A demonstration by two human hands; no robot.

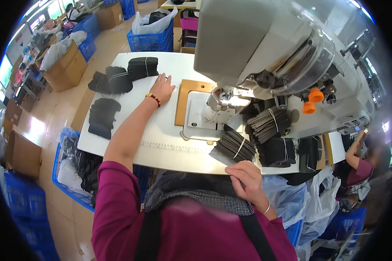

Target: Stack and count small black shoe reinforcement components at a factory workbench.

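Head view, banded black fabric bundle (pixel 236 145), flat stack, table (pixel 161 143) edge.

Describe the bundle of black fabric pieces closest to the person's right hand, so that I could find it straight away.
Start at the big grey sewing machine on the white table. Just below its needle plate, at the table's near edge, lies a banded bundle of black pieces, right above the right hand. Unlike the neighbouring bundles, it lies slanted and nearest the table's front edge.

Bare white table (pixel 161 135) lies open between black fabric stacks (pixel 117 80) and the sewing machine (pixel 257 48).
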